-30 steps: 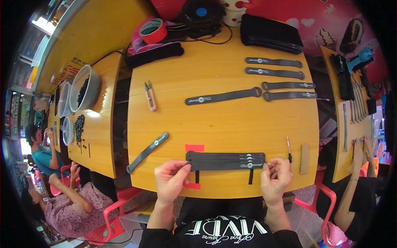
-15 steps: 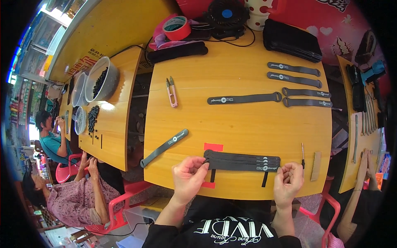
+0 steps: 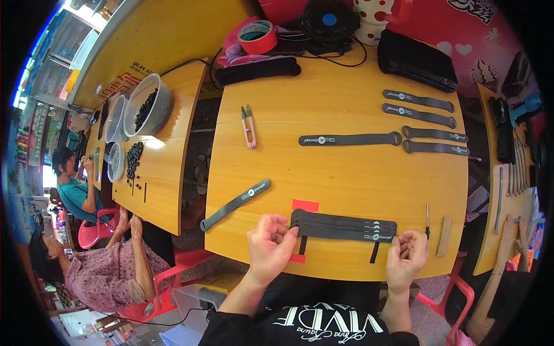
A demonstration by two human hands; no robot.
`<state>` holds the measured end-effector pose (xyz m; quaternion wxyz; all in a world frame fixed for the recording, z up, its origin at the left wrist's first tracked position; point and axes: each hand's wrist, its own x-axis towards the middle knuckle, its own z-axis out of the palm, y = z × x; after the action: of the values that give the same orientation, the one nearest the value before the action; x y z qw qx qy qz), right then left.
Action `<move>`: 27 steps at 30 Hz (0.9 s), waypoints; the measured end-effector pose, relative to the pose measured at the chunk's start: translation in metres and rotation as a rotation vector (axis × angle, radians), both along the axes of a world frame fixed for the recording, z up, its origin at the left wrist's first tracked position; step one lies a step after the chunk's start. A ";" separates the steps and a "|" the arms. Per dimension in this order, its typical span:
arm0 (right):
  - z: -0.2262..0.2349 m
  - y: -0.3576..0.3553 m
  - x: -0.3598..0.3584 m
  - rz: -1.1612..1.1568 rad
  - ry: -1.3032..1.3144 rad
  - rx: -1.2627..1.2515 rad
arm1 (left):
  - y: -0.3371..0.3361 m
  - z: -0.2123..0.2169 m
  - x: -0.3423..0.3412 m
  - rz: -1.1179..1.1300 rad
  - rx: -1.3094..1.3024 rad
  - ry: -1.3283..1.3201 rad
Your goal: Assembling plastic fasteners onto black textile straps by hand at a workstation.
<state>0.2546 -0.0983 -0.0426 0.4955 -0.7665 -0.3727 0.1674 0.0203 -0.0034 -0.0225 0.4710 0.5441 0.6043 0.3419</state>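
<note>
A stack of dark grey straps (image 3: 344, 225) lies flat along the near edge of my table (image 3: 346, 173), running left to right, ends lined up. My left hand (image 3: 269, 247) pinches its left end, my right hand (image 3: 405, 259) its right. Two short black strips (image 3: 302, 245) cross beneath it

Small light labels on dark straps (image 3: 346, 226); red lettering on yellow counter (image 3: 118, 86), far left.

Yellow wooden tables (image 3: 346, 173) stand side by side under bright daylight; red plastic chairs (image 3: 92, 233) sit beside them, and a pink patterned wall (image 3: 461, 29) rises behind.
</note>
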 end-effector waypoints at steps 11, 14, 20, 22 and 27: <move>-0.002 0.000 0.000 0.042 -0.046 0.002 | 0.002 0.003 0.003 -0.005 0.061 0.082; 0.002 0.001 0.000 0.003 -0.011 -0.013 | 0.002 0.005 0.003 -0.012 0.061 0.087; 0.001 0.001 -0.001 0.005 -0.040 -0.011 | 0.004 0.009 0.005 -0.037 0.075 0.130; 0.002 0.002 -0.001 0.002 -0.032 -0.010 | 0.005 0.009 0.005 -0.048 0.080 0.116; -0.001 0.001 0.001 0.058 -0.063 -0.001 | 0.007 0.010 0.005 -0.061 0.097 0.127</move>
<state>0.2553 -0.0976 -0.0433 0.4782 -0.7606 -0.4099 0.1575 0.0254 0.0036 -0.0122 0.4150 0.6051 0.5989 0.3209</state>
